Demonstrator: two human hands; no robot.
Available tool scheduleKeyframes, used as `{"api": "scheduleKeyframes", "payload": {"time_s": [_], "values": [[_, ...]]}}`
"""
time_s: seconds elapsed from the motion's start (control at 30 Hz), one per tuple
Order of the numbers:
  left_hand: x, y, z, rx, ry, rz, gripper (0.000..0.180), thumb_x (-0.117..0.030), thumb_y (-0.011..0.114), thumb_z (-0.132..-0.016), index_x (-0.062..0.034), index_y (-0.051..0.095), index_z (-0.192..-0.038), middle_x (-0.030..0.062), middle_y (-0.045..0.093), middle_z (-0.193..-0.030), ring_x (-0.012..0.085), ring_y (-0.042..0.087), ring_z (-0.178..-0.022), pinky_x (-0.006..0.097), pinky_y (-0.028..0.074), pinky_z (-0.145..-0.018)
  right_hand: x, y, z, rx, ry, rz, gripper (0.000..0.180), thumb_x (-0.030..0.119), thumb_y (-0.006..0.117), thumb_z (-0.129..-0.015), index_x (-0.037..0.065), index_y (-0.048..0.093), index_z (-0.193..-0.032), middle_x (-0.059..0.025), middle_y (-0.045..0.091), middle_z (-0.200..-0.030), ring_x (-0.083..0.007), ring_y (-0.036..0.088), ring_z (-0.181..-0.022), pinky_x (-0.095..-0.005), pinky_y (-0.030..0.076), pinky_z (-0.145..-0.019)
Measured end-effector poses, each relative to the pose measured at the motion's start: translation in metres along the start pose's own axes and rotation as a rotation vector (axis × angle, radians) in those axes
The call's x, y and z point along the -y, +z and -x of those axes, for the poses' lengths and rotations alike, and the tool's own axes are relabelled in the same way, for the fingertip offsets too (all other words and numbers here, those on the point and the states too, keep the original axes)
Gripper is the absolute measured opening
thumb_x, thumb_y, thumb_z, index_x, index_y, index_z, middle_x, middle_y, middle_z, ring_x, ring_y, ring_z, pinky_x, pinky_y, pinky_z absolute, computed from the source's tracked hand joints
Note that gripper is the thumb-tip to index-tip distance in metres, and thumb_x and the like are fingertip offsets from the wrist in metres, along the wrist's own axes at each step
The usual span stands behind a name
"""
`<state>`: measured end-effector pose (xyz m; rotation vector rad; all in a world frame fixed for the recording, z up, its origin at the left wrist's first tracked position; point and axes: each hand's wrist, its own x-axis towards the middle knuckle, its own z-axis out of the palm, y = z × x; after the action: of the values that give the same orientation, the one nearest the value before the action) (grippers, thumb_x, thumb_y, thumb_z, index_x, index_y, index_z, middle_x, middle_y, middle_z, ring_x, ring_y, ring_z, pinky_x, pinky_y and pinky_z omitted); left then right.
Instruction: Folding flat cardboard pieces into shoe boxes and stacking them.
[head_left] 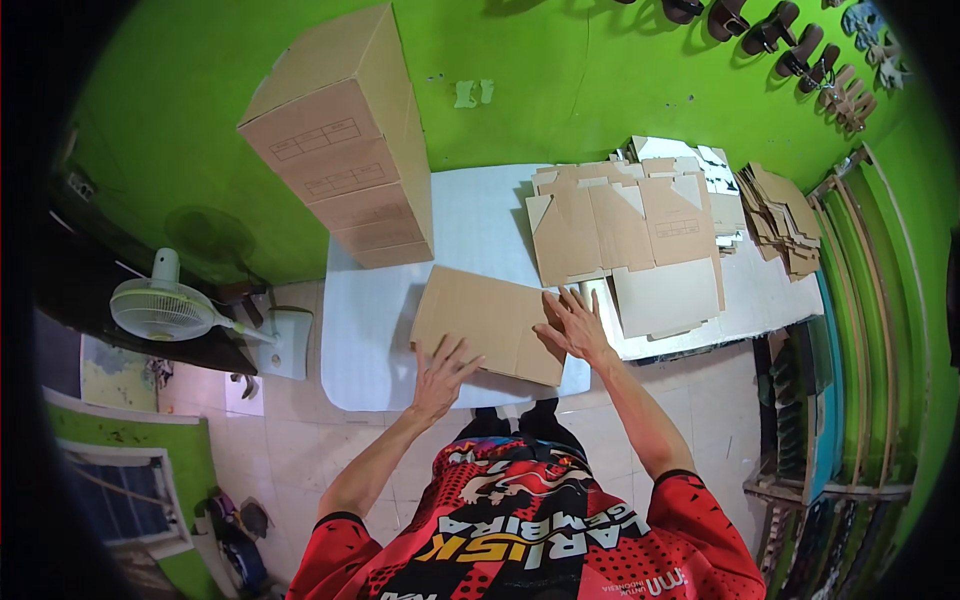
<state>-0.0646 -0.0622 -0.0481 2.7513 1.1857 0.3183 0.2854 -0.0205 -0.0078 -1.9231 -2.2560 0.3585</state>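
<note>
A closed brown cardboard box [495, 315] lies at a slant near the front of the white table [370, 350]. My left hand [445, 378] rests on its near left part, fingers spread. At its right end my right hand [575, 328] touches the edge, fingers also spread apart. Neither hand is wrapped round anything. Just right of the box lies a pile of flat, unfolded cardboard blanks [620, 235], brown with a paler panel toward me. Behind the box on the left rises a tall stack of folded brown boxes [345, 150].
More cardboard pieces [780, 220] are piled at the table's far right. A white fan [165, 305] stands left of the table. Sandals [800, 50] hang on the green wall [540, 90] at upper right. Wooden shelving [850, 300] lines the right side.
</note>
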Motion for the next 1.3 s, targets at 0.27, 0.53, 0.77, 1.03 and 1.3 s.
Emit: {"api": "scheduleKeyframes", "payload": {"time_s": [0.27,0.53,0.77,1.03,1.3], "values": [[-0.019,-0.005,0.000,-0.100,-0.465,0.310,0.056,-0.034,0.051,-0.107,-0.0251,0.041,-0.162,0.0135,0.018,-0.175,0.0374,0.020,-0.160,0.072,0.000,-0.122,0.019,0.017,0.111,-0.111,0.057,-0.203,0.065,0.052,0.062,-0.101,0.012,0.055,-0.151,-0.0215,0.037,-0.165,-0.0436,0.055,-0.132,-0.0516,0.043,-0.114],[-0.087,0.002,0.065,0.120,-0.423,0.492,0.092,-0.064,0.064,-0.094,-0.0219,0.028,-0.167,0.0159,0.022,-0.173,0.0318,0.029,-0.158,0.077,-0.005,-0.118,0.047,0.040,0.184,-0.171,0.002,-0.538,0.060,0.014,0.079,-0.088,0.021,0.062,-0.146,-0.0190,0.044,-0.162,-0.0378,0.062,-0.128,-0.0421,0.056,-0.101],[-0.126,0.000,0.073,-0.152,-0.545,0.331,0.048,-0.037,0.069,-0.100,-0.0239,0.062,-0.146,0.0090,0.069,-0.137,0.0294,0.044,-0.150,0.078,-0.002,-0.118,0.049,0.043,0.183,-0.372,-0.044,-0.173,0.048,0.022,0.073,-0.097,0.022,0.062,-0.144,-0.0074,0.076,-0.113,-0.0273,0.068,-0.108,-0.0515,0.046,-0.107],[-0.102,-0.127,-0.003,-0.493,-0.544,0.177,0.035,-0.038,0.067,-0.101,-0.0239,0.073,-0.133,0.0051,0.078,-0.115,0.0302,0.051,-0.144,0.071,0.004,-0.123,0.084,-0.088,0.130,-0.467,-0.112,-0.066,0.062,0.036,0.080,-0.089,0.018,0.059,-0.145,-0.0116,0.077,-0.097,-0.0299,0.063,-0.121,-0.0562,0.025,-0.122],[-0.107,-0.176,-0.014,-0.389,-0.542,0.289,0.039,-0.042,0.063,-0.102,-0.0182,0.071,-0.133,0.0106,0.077,-0.115,0.0380,0.052,-0.142,0.082,0.006,-0.116,0.080,-0.120,0.119,-0.518,-0.070,-0.140,0.040,0.034,0.078,-0.092,0.023,0.071,-0.130,-0.0082,0.076,-0.086,-0.0284,0.069,-0.110,-0.0634,0.026,-0.120]]}}
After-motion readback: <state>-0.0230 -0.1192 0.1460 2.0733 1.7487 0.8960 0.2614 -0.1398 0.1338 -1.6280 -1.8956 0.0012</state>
